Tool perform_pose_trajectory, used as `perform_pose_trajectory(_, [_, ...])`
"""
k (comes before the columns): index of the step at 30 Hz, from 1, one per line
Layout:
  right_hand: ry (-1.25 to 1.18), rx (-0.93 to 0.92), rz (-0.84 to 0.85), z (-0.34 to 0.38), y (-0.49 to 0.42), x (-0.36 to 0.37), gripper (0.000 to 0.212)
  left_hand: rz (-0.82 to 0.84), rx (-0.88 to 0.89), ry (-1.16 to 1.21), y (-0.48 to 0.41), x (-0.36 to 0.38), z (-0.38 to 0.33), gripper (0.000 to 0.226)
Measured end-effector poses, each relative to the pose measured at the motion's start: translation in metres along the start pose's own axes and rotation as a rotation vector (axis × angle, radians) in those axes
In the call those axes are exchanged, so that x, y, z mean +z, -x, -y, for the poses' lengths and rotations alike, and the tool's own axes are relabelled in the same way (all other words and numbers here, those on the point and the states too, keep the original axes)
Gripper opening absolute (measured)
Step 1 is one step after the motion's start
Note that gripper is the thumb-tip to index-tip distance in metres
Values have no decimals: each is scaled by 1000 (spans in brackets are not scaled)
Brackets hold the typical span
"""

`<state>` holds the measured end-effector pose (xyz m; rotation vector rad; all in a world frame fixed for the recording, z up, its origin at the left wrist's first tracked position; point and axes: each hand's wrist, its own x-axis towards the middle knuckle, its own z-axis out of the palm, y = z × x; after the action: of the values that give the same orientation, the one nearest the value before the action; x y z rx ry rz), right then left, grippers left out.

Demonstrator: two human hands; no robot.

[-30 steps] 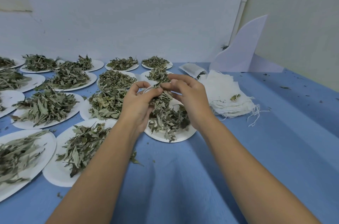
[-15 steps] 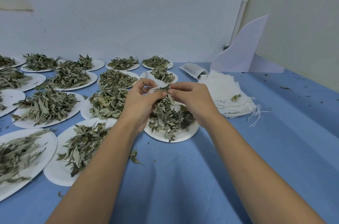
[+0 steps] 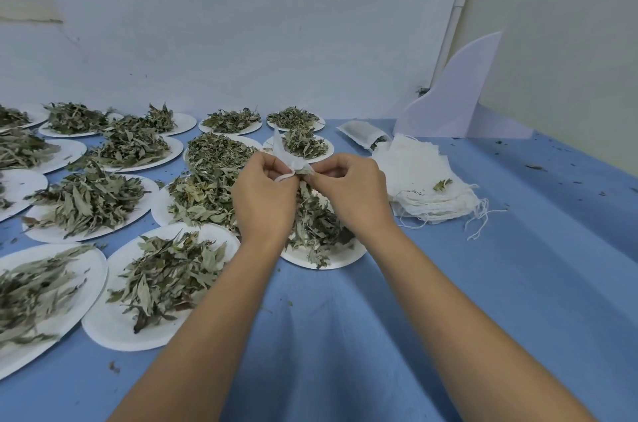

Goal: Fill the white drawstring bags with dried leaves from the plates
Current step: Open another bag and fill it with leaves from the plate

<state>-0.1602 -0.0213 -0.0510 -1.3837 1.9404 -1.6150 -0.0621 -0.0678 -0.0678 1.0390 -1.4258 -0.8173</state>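
Blue cloth covers the desk [image 3: 483, 300], seen from the head camera looking forward and down. Both bare forearms reach in from the bottom edge. The left hand [image 3: 264, 193] and right hand [image 3: 352, 193] meet above a white plate [image 3: 348, 257] heaped with dried leaves [image 3: 314, 224]. Between them is a small white drawstring bag [image 3: 288, 162], held just above the heap. The left hand's curled fingers pinch one side of its mouth. The right hand's fingertips pinch the other side, where a tuft of leaf shows. More plates of leaves [image 3: 86, 200] crowd the desk's left half. Right of the hands lies a stack of empty white bags [image 3: 417, 172], with a filled bag [image 3: 360, 133] just behind it.
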Motion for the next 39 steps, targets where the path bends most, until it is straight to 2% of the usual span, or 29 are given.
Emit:
perform_pose_trajectory(3, [-6, 19, -60, -4, -1, 0, 7, 60, -24, 67, 0, 1, -3, 22])
perform_pose_trajectory(7, [-7, 36, -126, -6, -2, -1, 13, 188, -145, 246, 0, 3, -10, 21])
perform_pose_trajectory(12, [-45, 31, -154, -6, -1, -1, 18, 290, -164, 312, 0, 2, -14, 26])
perform_pose_trajectory(16, [-56, 59, -151, -7, -1, -4, 15, 347, -263, 437, -1, 0, -15, 13])
perform_pose_trajectory(23, [-61, 54, -155, -6, -1, -5, 13, 352, -290, 476, -1, 3, -14, 8])
perform_pose_trajectory(27, [-83, 53, -171, -6, -2, -3, 14, 319, -209, 388, 0, 5, -9, 20])
perform_pose_trajectory(33, [-221, 136, -2, -2, -3, -4, 21, 282, -243, 419, -4, 2, -5, 28])
perform_pose_trajectory(39, [-334, 110, 223, 0, -3, -8, 21, 237, -286, 548, -10, -5, -7, 29])
